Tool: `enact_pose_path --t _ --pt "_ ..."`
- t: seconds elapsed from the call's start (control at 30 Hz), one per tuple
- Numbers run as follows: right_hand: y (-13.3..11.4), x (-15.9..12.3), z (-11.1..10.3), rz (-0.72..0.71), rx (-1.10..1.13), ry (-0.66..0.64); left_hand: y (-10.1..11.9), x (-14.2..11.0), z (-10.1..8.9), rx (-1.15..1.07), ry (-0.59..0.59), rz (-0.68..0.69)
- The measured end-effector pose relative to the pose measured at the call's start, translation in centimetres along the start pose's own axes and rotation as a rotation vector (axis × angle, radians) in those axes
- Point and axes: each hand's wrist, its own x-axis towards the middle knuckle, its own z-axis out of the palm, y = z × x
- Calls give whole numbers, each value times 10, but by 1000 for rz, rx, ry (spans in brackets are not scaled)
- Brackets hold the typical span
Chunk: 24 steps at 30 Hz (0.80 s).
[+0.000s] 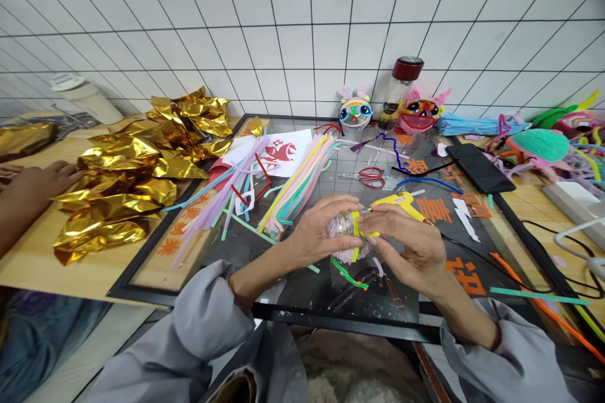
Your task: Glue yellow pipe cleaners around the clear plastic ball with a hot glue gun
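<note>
My left hand (321, 227) curls around the left side of a clear round plastic ball (343, 233) with pinkish stuff inside and a yellow strip running down it. At the ball's right side, my right hand (411, 245) pinches a short piece of yellow pipe cleaner (372, 234) against the surface. Just behind the hands lies a yellow glue gun (401, 204), its cord trailing right. Below the ball, a bent green pipe cleaner (347, 274) rests on the dark glass. Red-handled scissors (371, 177) sit farther back.
Pastel pipe cleaners (302, 182) fan out left of centre beside crumpled gold foil (127, 189). Another person's hand (59, 175) rests at far left. Decorated balls (355, 113) and a bottle (401, 94) stand along the tiled wall. A black phone (481, 167) lies right.
</note>
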Motion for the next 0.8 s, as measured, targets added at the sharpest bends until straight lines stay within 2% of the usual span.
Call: enact_pose_path --t 0.33,0.53,0.8 --pt "3 -1 1 -9 2 10 -8 -2 2 134 -54 157" --pt "2 -1 1 -8 2 21 -5 -2 1 247 -97 200" --pt "1 0 2 -18 13 33 -9 -2 6 236 -6 263"
